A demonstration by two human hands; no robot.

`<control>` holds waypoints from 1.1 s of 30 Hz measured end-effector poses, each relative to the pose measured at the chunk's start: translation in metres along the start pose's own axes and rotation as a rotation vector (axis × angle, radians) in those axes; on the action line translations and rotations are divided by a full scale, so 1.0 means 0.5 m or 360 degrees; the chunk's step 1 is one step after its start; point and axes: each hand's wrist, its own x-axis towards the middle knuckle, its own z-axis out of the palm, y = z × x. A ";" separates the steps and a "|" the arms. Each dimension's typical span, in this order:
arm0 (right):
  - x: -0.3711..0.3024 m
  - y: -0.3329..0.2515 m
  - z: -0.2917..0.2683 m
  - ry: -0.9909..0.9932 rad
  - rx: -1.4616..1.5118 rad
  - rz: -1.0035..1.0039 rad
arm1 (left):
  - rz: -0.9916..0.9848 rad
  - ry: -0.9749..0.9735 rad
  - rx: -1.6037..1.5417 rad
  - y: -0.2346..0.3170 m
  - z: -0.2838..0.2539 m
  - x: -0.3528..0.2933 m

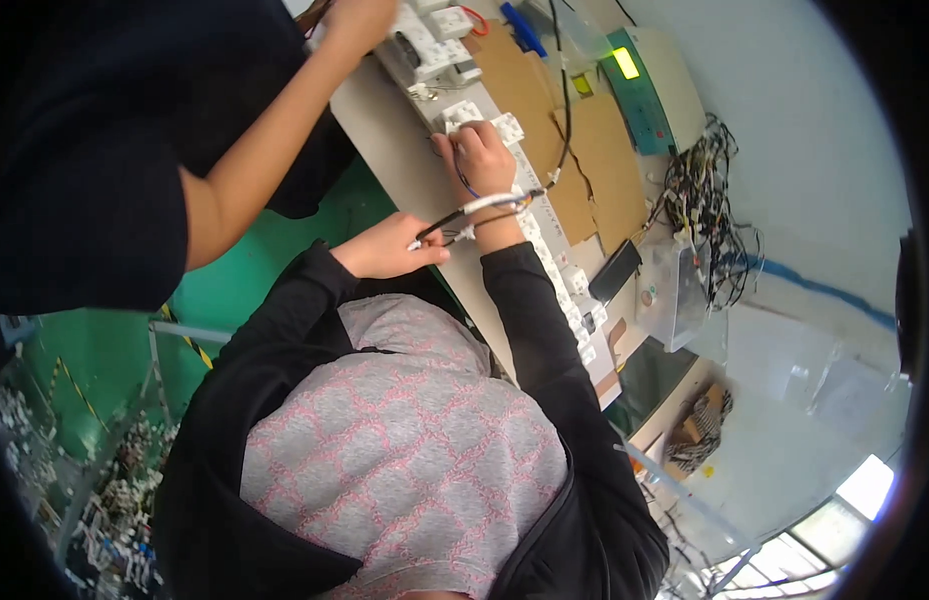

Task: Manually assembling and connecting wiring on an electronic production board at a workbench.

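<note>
My left hand (397, 246) is closed around one end of a wire harness (490, 203), with a small white connector showing at the fingers. The harness has black and white sleeving and crosses in front of my right wrist. My right hand (482, 160) is bent down with its fingertips pressed together at a white socket block (461, 113) on a long board. A thin blue wire runs from the harness up to those fingers; the wire's tip is hidden. More white blocks (557, 275) line the board beneath my right forearm.
At the left a co-worker's arm (275, 150) reaches to the same bench. Behind the board lie cardboard (605, 165), a green and white tester (657, 90) with a lit display, and a black cable (567, 95). Tangled wires (710, 195) hang near a clear bin (677, 305).
</note>
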 end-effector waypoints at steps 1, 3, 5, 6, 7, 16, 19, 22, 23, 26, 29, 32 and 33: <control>0.007 0.017 -0.004 -0.0184 -0.0123 0.0089 | 0.0116 0.0174 0.0023 -0.003 0.009 0.011; 0.043 -0.006 -0.014 -0.0600 -0.0267 0.0549 | 0.0120 0.0418 0.0080 0.007 -0.003 0.009; 0.001 0.074 0.106 -0.0398 -0.0161 0.0039 | -0.0308 0.0613 -0.0300 0.062 -0.022 0.009; 0.038 -0.010 0.066 -0.0109 -0.0135 0.0080 | -0.0335 0.0772 -0.0403 0.048 -0.042 0.001; 0.081 0.023 0.107 -0.0546 -0.0036 0.0266 | -0.0243 0.0817 -0.0398 0.035 -0.045 0.013; 0.080 0.042 0.079 -0.0160 -0.0521 0.0846 | 0.0022 0.0596 -0.0396 0.033 -0.025 0.073; 0.083 0.082 0.078 -0.0313 -0.0412 0.1103 | -0.0024 0.0554 -0.0534 0.040 -0.043 0.095; 0.084 0.062 0.059 -0.0409 -0.0567 0.1063 | -0.0066 0.0507 -0.0522 0.049 -0.070 0.101; 0.075 0.060 0.062 -0.0399 -0.0566 0.1091 | -0.0078 0.0459 -0.0512 0.046 -0.076 0.103; 0.025 0.053 0.080 0.0264 -0.0579 0.0544 | -0.0119 0.0399 -0.0651 0.057 -0.107 0.126; -0.063 -0.028 0.046 0.0812 -0.0089 0.0513 | -0.0202 0.0191 -0.1083 0.082 -0.129 0.167; -0.183 -0.208 -0.097 0.1413 0.1666 0.1395 | -0.0421 -0.0190 -0.1600 0.079 -0.141 0.231; -0.207 -0.239 -0.115 0.1126 0.1457 0.1346 | -0.0652 -0.0239 -0.1915 0.098 -0.139 0.234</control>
